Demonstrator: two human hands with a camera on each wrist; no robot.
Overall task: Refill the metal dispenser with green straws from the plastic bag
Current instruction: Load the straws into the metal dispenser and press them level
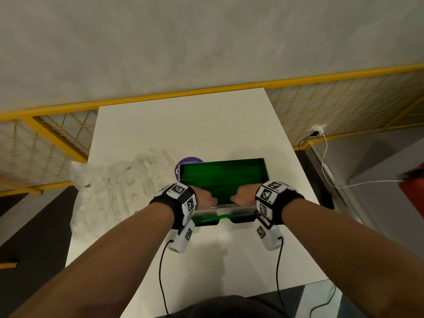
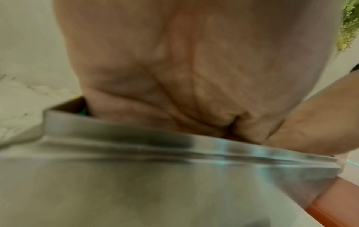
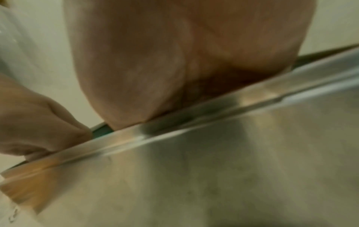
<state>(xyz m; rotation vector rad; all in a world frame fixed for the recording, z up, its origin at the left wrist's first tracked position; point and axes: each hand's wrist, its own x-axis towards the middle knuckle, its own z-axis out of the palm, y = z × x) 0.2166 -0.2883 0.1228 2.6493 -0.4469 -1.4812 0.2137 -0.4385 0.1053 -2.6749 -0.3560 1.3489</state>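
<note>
The metal dispenser (image 1: 266,171) stands open-topped on the white table (image 1: 183,125), filled with green straws (image 1: 220,177). A few straws lie in its front tray (image 1: 213,219). My left hand (image 1: 204,198) and right hand (image 1: 244,196) reach over the near rim, thumbs pointing toward each other. Their fingers dip inside and are hidden. The left wrist view shows the left palm (image 2: 184,69) above the steel wall (image 2: 155,184). The right wrist view shows the right palm (image 3: 184,53) over the same wall (image 3: 213,169). The crumpled clear plastic bag (image 1: 114,191) lies left of the dispenser.
A purple round sticker (image 1: 190,161) peeks out behind the dispenser's left corner. A yellow mesh fence (image 1: 57,134) runs behind the table. A plug with white cable (image 1: 319,129) hangs at the right, near a red object (image 1: 413,187).
</note>
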